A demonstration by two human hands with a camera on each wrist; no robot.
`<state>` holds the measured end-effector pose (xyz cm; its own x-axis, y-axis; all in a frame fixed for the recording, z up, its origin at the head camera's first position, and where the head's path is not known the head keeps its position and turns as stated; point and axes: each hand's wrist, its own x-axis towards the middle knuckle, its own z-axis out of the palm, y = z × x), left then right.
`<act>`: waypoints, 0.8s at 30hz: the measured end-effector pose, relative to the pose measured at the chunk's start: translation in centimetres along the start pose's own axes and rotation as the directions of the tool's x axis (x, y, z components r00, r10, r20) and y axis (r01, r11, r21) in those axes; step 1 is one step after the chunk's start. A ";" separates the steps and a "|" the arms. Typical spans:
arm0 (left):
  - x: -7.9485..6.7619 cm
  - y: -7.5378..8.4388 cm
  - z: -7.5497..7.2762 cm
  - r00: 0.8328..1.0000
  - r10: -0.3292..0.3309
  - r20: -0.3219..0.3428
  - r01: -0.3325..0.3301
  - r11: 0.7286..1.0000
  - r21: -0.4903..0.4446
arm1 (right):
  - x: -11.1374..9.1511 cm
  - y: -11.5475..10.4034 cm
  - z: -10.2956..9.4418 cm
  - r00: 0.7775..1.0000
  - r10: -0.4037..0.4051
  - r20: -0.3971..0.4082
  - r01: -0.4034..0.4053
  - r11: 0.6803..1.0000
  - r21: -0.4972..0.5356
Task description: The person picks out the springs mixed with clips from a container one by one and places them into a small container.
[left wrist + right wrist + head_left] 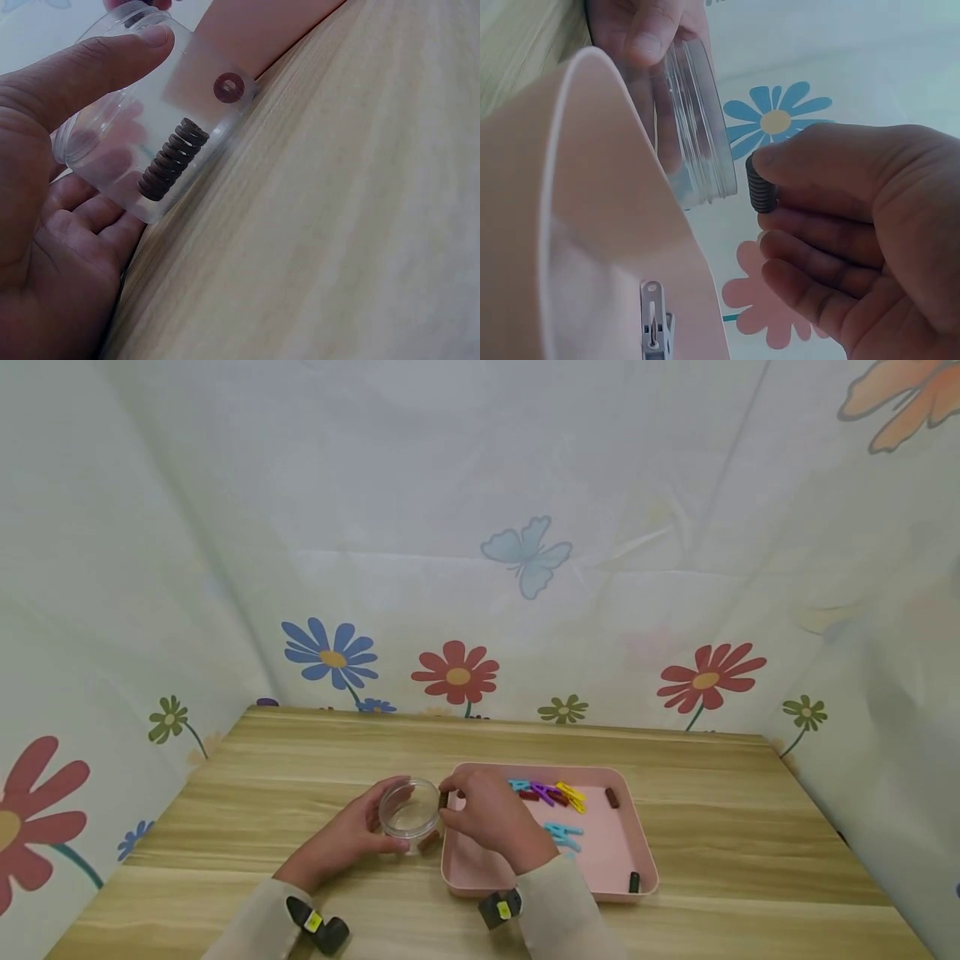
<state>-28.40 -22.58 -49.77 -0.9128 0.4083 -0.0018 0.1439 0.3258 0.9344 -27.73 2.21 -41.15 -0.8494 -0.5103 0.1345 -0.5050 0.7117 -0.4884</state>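
My left hand [341, 837] grips a clear plastic jar [408, 810] around its side, thumb on the near side, with the open mouth facing up. Through the wall in the left wrist view, a brown coil spring [172, 159] lies along the bottom, and a reddish-brown spring [229, 88] shows end-on. Just right of the jar's mouth, my right hand [495, 817] pinches a dark coil spring [762, 191] between thumb and index finger. In the right wrist view that spring stands apart from the rim, its other fingers loosely curled below.
A pink tray [607, 856] stands beside the jar, under my right forearm. It holds blue clothespins [562, 837], a purple clothespin [543, 792], yellow clothespins [572, 797], a brown spring [612, 797] at the right and a black spring [634, 882] in the near corner. A flowered curtain [600, 652] hangs behind the table.
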 end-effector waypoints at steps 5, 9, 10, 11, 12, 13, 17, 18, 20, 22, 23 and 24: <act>0.0 0.1 0.0 1.000 0.002 0.004 -0.002 1.000 -0.002 | 0.0 -0.3 0.0 1.000 0.011 -0.003 -0.011 1.000 0.001; 0.0 0.1 0.0 1.000 0.003 0.007 -0.003 1.000 -0.009 | 0.1 -0.3 0.3 1.000 0.008 -0.006 -0.008 1.000 -0.011; -0.1 0.1 0.0 1.000 0.001 0.007 -0.001 1.000 -0.008 | 0.1 -0.3 0.3 1.000 0.006 -0.007 -0.006 1.000 -0.013; -0.1 0.1 0.0 1.000 -0.001 0.007 0.001 1.000 -0.006 | 0.1 -0.3 0.4 1.000 -0.002 -0.009 0.002 1.000 -0.018; -0.1 0.1 0.0 1.000 -0.002 0.007 0.002 1.000 -0.006 | 0.1 -0.3 0.5 1.000 -0.010 -0.011 0.010 1.000 -0.024; 0.0 0.0 0.0 1.000 -0.004 0.006 0.005 1.000 -0.006 | 0.2 -0.2 0.5 1.000 -0.020 -0.013 0.019 0.999 -0.027; 0.0 -0.1 0.0 1.000 -0.005 0.006 0.005 1.000 -0.005 | 0.1 -0.4 0.6 0.998 -0.051 -0.028 0.050 0.998 -0.034; 0.1 -0.1 0.0 1.000 -0.006 0.006 0.006 1.000 -0.005 | 0.1 -0.4 0.6 0.998 -0.054 -0.030 0.053 0.998 -0.031; 0.1 -0.2 0.0 1.000 -0.008 0.005 0.008 1.000 0.000 | 0.0 -0.5 0.7 0.997 -0.063 -0.039 0.061 0.998 -0.035; 0.0 -0.1 0.0 1.000 -0.010 0.003 0.010 1.000 0.007 | 0.0 -0.6 0.7 0.997 -0.069 -0.043 0.067 0.997 -0.048; 0.0 -0.1 0.0 1.000 -0.011 0.002 0.011 1.000 0.010 | 0.0 -0.7 0.8 0.996 -0.072 -0.044 0.069 0.996 -0.053; 0.0 -0.1 0.0 1.000 -0.011 0.001 0.011 1.000 0.011 | 0.0 -0.7 0.9 0.996 -0.073 -0.043 0.070 0.996 -0.060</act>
<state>-28.40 -22.62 -49.86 -0.9140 0.4055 -0.0127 0.1379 0.3401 0.9302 -27.29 1.30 -41.58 -0.8162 -0.5394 0.2071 -0.5717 0.7019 -0.4249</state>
